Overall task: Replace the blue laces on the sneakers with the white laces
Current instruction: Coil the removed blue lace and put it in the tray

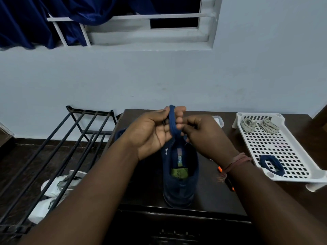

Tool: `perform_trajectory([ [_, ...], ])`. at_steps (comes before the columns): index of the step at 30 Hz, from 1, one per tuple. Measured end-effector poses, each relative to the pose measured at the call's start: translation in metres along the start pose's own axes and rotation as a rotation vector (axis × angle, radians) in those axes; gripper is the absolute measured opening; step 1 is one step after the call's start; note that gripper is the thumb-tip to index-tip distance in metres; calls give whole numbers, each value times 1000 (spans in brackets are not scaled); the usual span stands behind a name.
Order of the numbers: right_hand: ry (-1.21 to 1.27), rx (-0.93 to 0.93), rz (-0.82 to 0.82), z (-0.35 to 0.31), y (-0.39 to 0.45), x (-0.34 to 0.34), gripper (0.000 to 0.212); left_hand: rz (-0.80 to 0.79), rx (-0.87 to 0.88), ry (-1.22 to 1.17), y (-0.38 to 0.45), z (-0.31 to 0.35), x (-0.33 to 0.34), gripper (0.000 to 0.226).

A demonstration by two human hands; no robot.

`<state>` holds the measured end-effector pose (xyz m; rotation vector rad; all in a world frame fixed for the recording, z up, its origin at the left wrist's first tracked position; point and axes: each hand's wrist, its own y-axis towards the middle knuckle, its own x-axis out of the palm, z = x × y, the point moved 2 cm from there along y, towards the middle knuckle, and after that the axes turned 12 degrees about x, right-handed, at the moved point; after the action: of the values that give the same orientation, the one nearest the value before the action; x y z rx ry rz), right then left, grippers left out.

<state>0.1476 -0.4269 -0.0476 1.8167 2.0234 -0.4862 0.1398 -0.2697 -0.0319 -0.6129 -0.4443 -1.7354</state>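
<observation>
A navy sneaker stands on the dark table, heel toward me, with a green insole label showing. Above its toe end my left hand holds a blue lace wound in loops around its fingers. My right hand pinches the same lace at the lower end of the loops. A second navy sneaker peeks out behind my left wrist. On the white perforated tray lie two bundles of white laces at its far end and a coiled blue lace at its near end.
A black metal shoe rack stands left of the table, with white shoes on the floor under it. An orange and black pen lies on the table under my right wrist. A small white container sits behind my right hand.
</observation>
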Motion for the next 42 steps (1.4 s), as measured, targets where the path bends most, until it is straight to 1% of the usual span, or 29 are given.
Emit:
perform_trajectory([
  [2, -77, -1, 11, -1, -3, 10, 26, 90, 50, -83, 2, 1, -3, 31],
  [6, -66, -23, 69, 1, -6, 24, 26, 227, 106, -165, 5, 0, -7, 27],
  [10, -117, -116, 300, -5, -11, 25, 14, 304, 143, -120, 8, -6, -6, 28],
  [12, -158, -166, 359, -7, -14, 28, 13, 319, 152, -79, 9, -10, -5, 31],
  [14, -128, -157, 363, -4, -14, 32, 13, 342, 158, -67, 10, -13, -4, 31],
  [18, 32, -92, 375, 2, -13, 36, 9, 362, 146, -46, 9, -17, -1, 26],
  [21, 105, -48, 414, 3, -13, 39, 13, 385, 137, -42, 8, -21, 1, 24],
  [27, 337, 102, 297, 6, -6, 45, 9, 424, 87, -144, 8, -20, -5, 24],
  [29, 444, 110, 294, 5, -5, 42, 11, 420, 94, -168, 8, -15, -6, 25],
  [30, 464, 99, 317, 6, -3, 39, 14, 410, 99, -164, 8, -11, -6, 25],
  [32, 389, 49, 353, 5, 1, 34, 25, 365, 80, -140, 5, -6, -4, 26],
  [34, 297, -8, 290, 1, 2, 27, 40, 283, 29, -101, 1, -3, -2, 30],
  [36, 298, -53, 169, -4, 1, 19, 47, 185, -27, -11, -3, 1, -1, 32],
  [39, 279, -64, 31, -5, 4, 9, 44, 56, -102, 87, -7, 4, 0, 34],
  [42, 331, 17, -37, 1, 4, 12, 21, 3, -140, 71, -8, 4, 1, 35],
])
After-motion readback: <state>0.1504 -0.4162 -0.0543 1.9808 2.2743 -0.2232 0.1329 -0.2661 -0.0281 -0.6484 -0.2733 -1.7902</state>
